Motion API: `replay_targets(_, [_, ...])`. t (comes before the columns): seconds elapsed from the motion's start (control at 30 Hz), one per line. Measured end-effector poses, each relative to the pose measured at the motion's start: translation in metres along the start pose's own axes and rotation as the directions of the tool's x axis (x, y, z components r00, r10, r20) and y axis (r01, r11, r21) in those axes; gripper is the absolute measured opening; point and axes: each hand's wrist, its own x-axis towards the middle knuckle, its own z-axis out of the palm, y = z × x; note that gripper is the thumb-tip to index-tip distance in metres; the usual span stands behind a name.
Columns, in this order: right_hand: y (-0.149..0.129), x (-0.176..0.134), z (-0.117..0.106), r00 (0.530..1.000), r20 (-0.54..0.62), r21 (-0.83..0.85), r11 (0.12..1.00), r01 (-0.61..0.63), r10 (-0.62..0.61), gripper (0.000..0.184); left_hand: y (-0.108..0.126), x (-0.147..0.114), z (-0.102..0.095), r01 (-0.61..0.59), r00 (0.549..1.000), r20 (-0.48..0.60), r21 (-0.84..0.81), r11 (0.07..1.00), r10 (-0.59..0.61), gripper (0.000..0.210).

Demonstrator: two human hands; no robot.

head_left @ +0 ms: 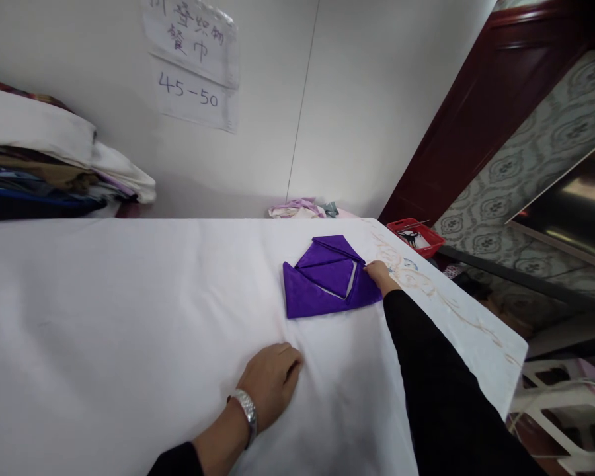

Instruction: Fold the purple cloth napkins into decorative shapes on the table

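A purple cloth napkin [327, 268], folded into angular layers, lies on the white tablecloth [129, 317]. Its upper part comes to a blunt peak, and a slit near the middle shows white beneath. My right hand [378, 272] pinches the napkin's right edge between thumb and fingers. Nearer to me, my left hand [272, 380] rests on the tablecloth below the napkin, apart from it. Its fingers are loosely curled in, with nothing seen in them, and a silver watch or bracelet [246, 410] circles that wrist.
Stacked folded fabrics [39, 152] stand at the far left. Behind the table's back edge lies crumpled pink and white cloth [297, 209]. A red basket [429, 248] with small items sits by the right corner. Handwritten paper signs [193, 92] hang on the wall.
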Motion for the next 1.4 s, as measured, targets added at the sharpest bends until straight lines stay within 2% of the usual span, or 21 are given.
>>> replay_targets(0.1, [0.0,-0.005,-0.005,0.999,-0.02,0.051,0.998,-0.034,0.035,0.022,0.0,0.0,0.0,-0.006,1.0,-0.002,-0.006,1.0,0.006,0.017])
replay_targets(0.2, [-0.001,-0.016,-0.014,0.998,-0.062,0.093,0.996,-0.006,0.012,0.031,0.0,0.0,0.001,-0.007,1.0,-0.011,-0.006,1.0,0.007,0.017])
replay_targets(0.3, [-0.004,-0.037,-0.022,0.987,-0.151,0.113,0.99,0.079,-0.061,0.039,0.0,0.0,0.0,-0.001,1.0,-0.008,-0.01,1.0,0.001,0.017])
replay_targets(0.4, [-0.009,-0.076,-0.021,0.952,-0.229,0.116,0.966,0.233,-0.202,0.043,0.001,0.001,-0.001,0.015,1.0,-0.001,-0.017,1.0,-0.015,0.017])
replay_targets(0.47, [-0.014,-0.108,-0.013,0.904,-0.246,0.111,0.916,0.385,-0.35,0.044,0.001,0.001,-0.001,0.022,1.0,0.0,-0.017,1.0,-0.022,0.016])
replay_targets(0.53, [-0.02,-0.141,-0.003,0.801,-0.264,0.083,0.815,0.574,-0.537,0.046,0.001,0.001,-0.001,0.021,1.0,-0.006,-0.015,1.0,-0.021,0.016])
replay_targets(0.6, [-0.028,-0.166,0.006,0.708,-0.202,0.039,0.717,0.696,-0.676,0.052,0.001,0.001,-0.001,0.018,1.0,-0.009,-0.011,1.0,-0.018,0.016])
replay_targets(0.67, [-0.037,-0.181,0.012,0.679,-0.129,0.017,0.682,0.731,-0.723,0.051,0.001,0.001,-0.002,0.018,1.0,-0.007,-0.006,1.0,-0.018,0.016])
replay_targets(0.83, [-0.054,-0.182,0.014,0.751,-0.088,0.033,0.752,0.659,-0.654,0.042,0.002,0.001,-0.003,0.025,1.0,-0.008,-0.001,1.0,-0.025,0.016])
replay_targets(1.0, [-0.047,-0.178,0.011,0.744,-0.086,0.037,0.744,0.667,-0.663,0.049,0.002,0.001,-0.003,0.034,0.999,-0.009,-0.015,0.999,-0.034,0.016])
replay_targets(1.07, [-0.037,-0.172,0.007,0.764,-0.128,0.032,0.767,0.641,-0.633,0.054,0.002,0.001,-0.002,0.031,0.999,-0.013,-0.019,0.999,-0.031,0.016])
replay_targets(1.13, [-0.026,-0.161,0.002,0.85,-0.199,0.031,0.863,0.504,-0.488,0.055,0.002,0.001,-0.002,0.033,0.999,-0.015,-0.022,0.999,-0.033,0.016])
replay_targets(1.2, [-0.016,-0.146,-0.004,0.937,-0.245,0.056,0.961,0.271,-0.25,0.056,0.002,0.001,-0.002,0.044,0.999,-0.012,-0.021,0.999,-0.044,0.016])
replay_targets(1.23, [-0.013,-0.14,-0.006,0.961,-0.237,0.071,0.984,0.163,-0.142,0.057,0.002,0.001,-0.002,0.048,0.999,-0.006,-0.019,0.999,-0.048,0.016])
replay_targets(1.3, [-0.009,-0.13,-0.009,0.984,-0.177,0.076,0.997,0.03,-0.016,0.058,0.003,0.001,-0.003,0.056,0.998,0.005,-0.016,0.998,-0.056,0.016])
replay_targets(1.4, [-0.01,-0.126,-0.008,0.992,-0.124,0.02,1.0,-0.019,0.021,0.055,0.002,0.001,-0.002,0.055,0.998,0.014,-0.018,0.998,-0.055,0.017])
